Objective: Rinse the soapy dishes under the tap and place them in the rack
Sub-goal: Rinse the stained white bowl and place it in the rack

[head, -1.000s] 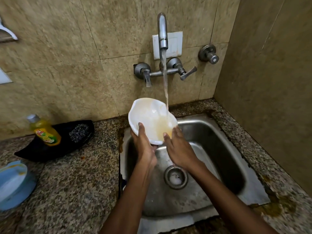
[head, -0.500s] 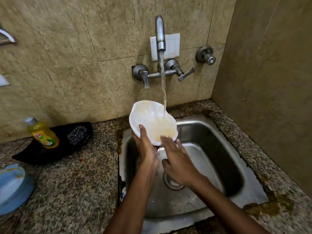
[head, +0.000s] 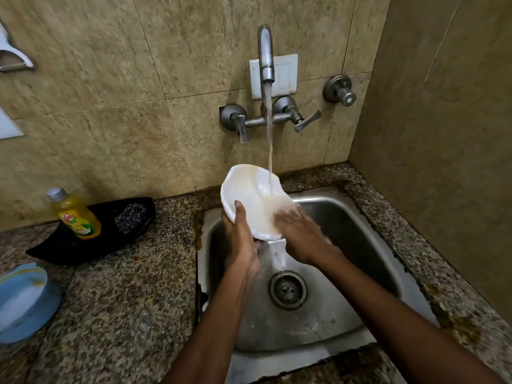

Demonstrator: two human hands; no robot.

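White bowl tilted under tap above sink, left hand gripping rim, right hand flat inside.

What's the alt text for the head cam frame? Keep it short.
A person's left hand grips the rim of a white bowl tilted under a running tap over a steel sink, while the right hand rubs inside the bowl. On the granite counter to the left stand a yellow dish-soap bottle, a black tray with a scrubber, and a blue plate.
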